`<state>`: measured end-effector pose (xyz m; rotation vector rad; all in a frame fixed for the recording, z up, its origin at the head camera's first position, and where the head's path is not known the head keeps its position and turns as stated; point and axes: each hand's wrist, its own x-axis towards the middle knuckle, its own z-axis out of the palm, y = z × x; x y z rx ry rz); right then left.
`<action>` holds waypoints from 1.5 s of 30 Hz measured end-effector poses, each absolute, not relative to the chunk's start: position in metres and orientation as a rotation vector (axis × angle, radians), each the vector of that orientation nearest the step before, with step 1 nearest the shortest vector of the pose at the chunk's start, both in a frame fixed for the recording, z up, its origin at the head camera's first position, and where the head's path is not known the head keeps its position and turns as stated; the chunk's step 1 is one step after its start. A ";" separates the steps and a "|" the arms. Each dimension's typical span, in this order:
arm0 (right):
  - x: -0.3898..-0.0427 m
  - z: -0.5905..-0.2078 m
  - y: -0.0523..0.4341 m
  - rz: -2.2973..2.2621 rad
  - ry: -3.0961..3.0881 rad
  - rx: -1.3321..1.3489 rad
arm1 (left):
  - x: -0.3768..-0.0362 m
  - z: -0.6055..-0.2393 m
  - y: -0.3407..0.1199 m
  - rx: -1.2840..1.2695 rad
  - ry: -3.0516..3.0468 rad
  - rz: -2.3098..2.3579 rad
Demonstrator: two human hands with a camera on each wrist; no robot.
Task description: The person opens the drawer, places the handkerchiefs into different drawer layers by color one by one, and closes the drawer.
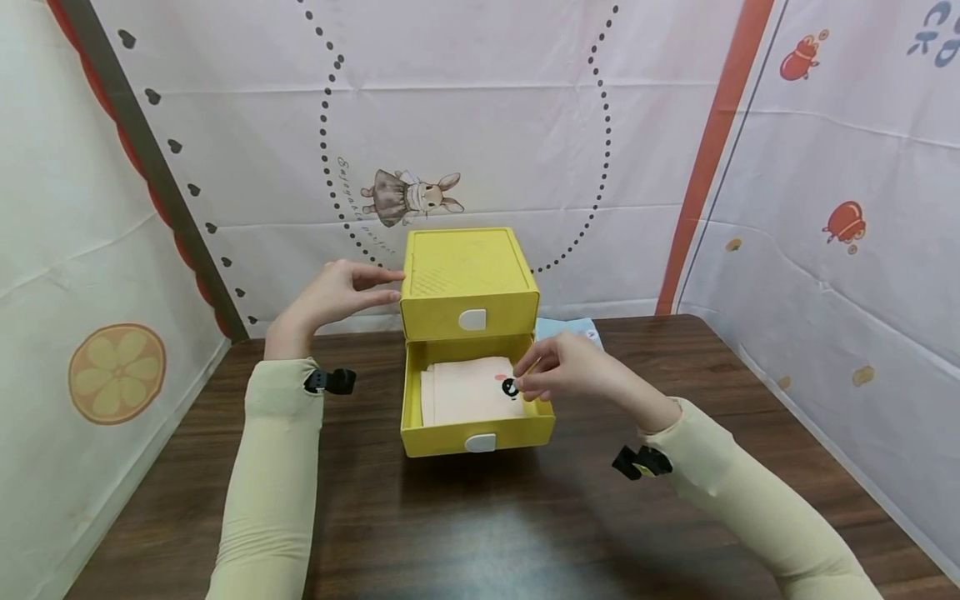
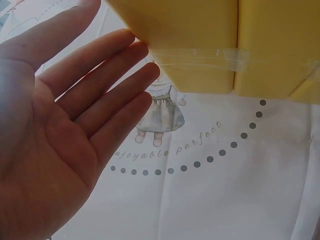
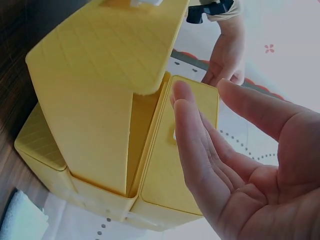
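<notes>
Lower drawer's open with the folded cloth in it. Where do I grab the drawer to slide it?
Take the lower drawer by the white tab at the middle of its front panel, coming straight from the front. The tab sticks out toward you, and the front face is unobstructed, while the right hand hovers over the folded cloth inside.

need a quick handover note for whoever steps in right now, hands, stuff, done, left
Left hand: open, straight fingers against the left side of the yellow plastic two-drawer box.
Right hand: over the pulled-out lower drawer, fingertips at the folded cream cloth by its black print; grip unclear.
Done: lower drawer open, cloth lying inside.
Left: probably settle the cloth and push the drawer shut. Upper drawer is closed.
</notes>
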<state>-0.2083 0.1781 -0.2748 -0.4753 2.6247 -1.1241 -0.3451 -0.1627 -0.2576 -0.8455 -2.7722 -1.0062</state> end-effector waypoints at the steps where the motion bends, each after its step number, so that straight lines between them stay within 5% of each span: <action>1: -0.207 -0.275 0.178 -1.129 2.623 -0.487 | -0.345 -0.258 -0.163 -0.847 -2.771 -1.005; 45: -0.158 -0.341 0.175 -1.426 2.418 -0.469 | -0.345 -0.258 -0.163 -0.855 -2.768 -1.021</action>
